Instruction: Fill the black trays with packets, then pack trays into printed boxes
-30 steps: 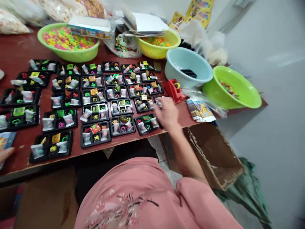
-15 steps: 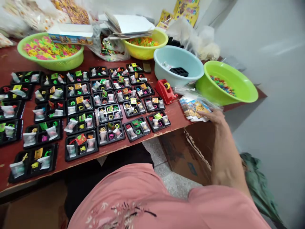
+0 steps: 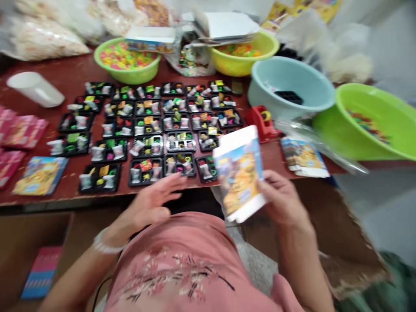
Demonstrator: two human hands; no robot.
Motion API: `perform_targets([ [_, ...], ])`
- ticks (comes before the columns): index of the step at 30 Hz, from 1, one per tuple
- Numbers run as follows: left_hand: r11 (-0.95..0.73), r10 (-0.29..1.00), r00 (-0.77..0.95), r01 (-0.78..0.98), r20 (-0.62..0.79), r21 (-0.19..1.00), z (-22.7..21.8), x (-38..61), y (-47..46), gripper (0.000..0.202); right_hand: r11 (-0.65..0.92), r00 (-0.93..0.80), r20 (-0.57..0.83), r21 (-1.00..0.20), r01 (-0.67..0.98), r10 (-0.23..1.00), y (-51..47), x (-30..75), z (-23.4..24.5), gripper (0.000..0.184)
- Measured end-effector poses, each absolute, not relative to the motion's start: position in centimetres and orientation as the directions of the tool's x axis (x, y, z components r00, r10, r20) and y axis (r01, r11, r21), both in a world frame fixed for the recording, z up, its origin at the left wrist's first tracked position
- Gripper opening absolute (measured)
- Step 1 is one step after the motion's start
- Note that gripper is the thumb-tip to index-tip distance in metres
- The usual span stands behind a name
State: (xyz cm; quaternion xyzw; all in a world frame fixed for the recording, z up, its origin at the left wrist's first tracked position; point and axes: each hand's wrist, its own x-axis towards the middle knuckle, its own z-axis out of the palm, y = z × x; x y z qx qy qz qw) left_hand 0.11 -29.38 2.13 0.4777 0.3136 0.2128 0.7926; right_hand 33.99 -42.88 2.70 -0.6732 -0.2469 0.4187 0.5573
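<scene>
In the head view, the person's right hand (image 3: 284, 199) is no longer on the stack of printed cards (image 3: 303, 156) as it was half a second earlier. It now holds a flat printed cardboard box (image 3: 238, 173), blue and yellow with white edges, up past the front edge of the red-brown bench (image 3: 71, 82). The right fingers (image 3: 269, 182) are closed around the box's lower right side, though blur hides the exact grip. The box's long axis stands nearly upright, tilted so that its upper end leans toward the bench and to the right, with the picture side facing the person. The left hand (image 3: 151, 199), barely in view at the frame edge a second ago, is now open above the bench edge, its fingers (image 3: 169, 184) spread and holding nothing. A pale beaded bracelet (image 3: 105, 242) circles that wrist. The nearest things to it are black plastic trays (image 3: 149, 147) holding small clear bags and coloured rings. The view has shifted left, bringing in a white plastic cylinder (image 3: 35, 89) lying on its side, pink packets (image 3: 22, 130), and a printed card (image 3: 40, 175). A red tape dispenser (image 3: 261, 121) stands just beyond the box, beside a pale blue basin (image 3: 289, 82).
</scene>
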Motion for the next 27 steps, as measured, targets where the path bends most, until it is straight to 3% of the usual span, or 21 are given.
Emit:
perform_targets([
  [1,0.501,0.585,0.777,-0.120,-0.234,0.857,1.4,1.5,-29.5,0.100,-0.263,0.387,-0.289,-0.957,-0.120,0.876,-41.1,30.4,1.8,0.048],
  [2,0.569,0.556,0.798,-0.162,-0.232,0.806,0.8,2.5,-29.4,0.097,-0.278,0.243,-0.286,-0.958,-0.067,0.927,-39.6,27.1,1.1,0.048],
  [4,0.718,0.502,0.817,-0.209,-0.285,0.664,0.1,3.1,-29.0,0.090,-0.236,0.104,-0.218,-0.947,0.218,0.970,-37.4,22.2,0.2,0.048],
  [5,0.751,0.512,0.803,-0.245,-0.306,0.613,-0.1,2.7,-28.8,0.088,-0.193,0.085,-0.173,-0.888,0.417,0.981,-36.6,20.7,0.0,0.048],
  [7,0.772,0.547,0.763,-0.300,-0.345,0.560,-0.3,1.0,-28.9,0.086,-0.077,0.074,-0.031,-0.643,0.762,0.997,-35.4,19.2,0.0,0.048],
  [9,0.767,0.576,0.725,-0.318,-0.379,0.558,-0.6,-1.0,-29.4,0.085,0.062,0.001,0.144,-0.427,0.902,0.990,-34.2,18.9,0.4,0.046],
  [12,0.766,0.581,0.705,-0.304,-0.407,0.567,-1.4,-3.2,-30.5,0.079,0.340,-0.207,0.359,-0.364,0.867,0.910,-32.3,18.4,1.0,0.046],
  [15,0.736,0.580,0.713,-0.254,-0.393,0.627,-1.9,-4.5,-31.4,0.071,0.517,-0.375,0.373,-0.433,0.738,0.849,-31.0,17.4,1.9,0.056],
  [19,0.691,0.622,0.646,-0.186,-0.442,0.699,-1.2,-5.4,-32.3,0.051,0.520,-0.527,0.168,-0.561,0.644,0.833,-30.4,17.0,3.9,0.050],
  [21,0.696,0.626,0.617,-0.164,-0.478,0.699,-0.5,-5.5,-32.1,0.054,0.513,-0.608,0.064,-0.610,0.604,0.792,-30.2,17.4,4.9,0.040],
  [24,0.672,0.673,0.500,-0.104,-0.545,0.734,0.2,-5.3,-31.6,0.063,0.466,-0.525,0.106,-0.630,0.622,0.844,-30.0,17.9,5.3,0.038],
  [27,0.533,0.795,0.361,-0.029,-0.488,0.846,-0.2,-5.4,-31.7,0.057,0.404,-0.408,0.168,-0.686,0.605,0.897,-30.2,17.6,4.4,0.035],
])
